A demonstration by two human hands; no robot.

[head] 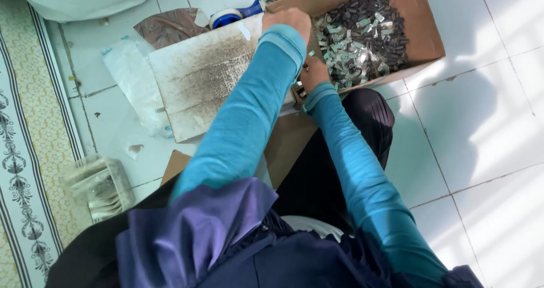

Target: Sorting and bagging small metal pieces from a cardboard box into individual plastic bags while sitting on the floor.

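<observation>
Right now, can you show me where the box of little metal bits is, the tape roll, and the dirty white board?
cardboard box (426, 36), head view, bare inner right wall.
tape roll (225, 18), head view, blue rim.
white board (198, 78), head view, dark-smudged middle.

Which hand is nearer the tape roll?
Left. The left hand is at the box's near edge, just right of the tape roll. The right hand is lower, farther from it.
</observation>
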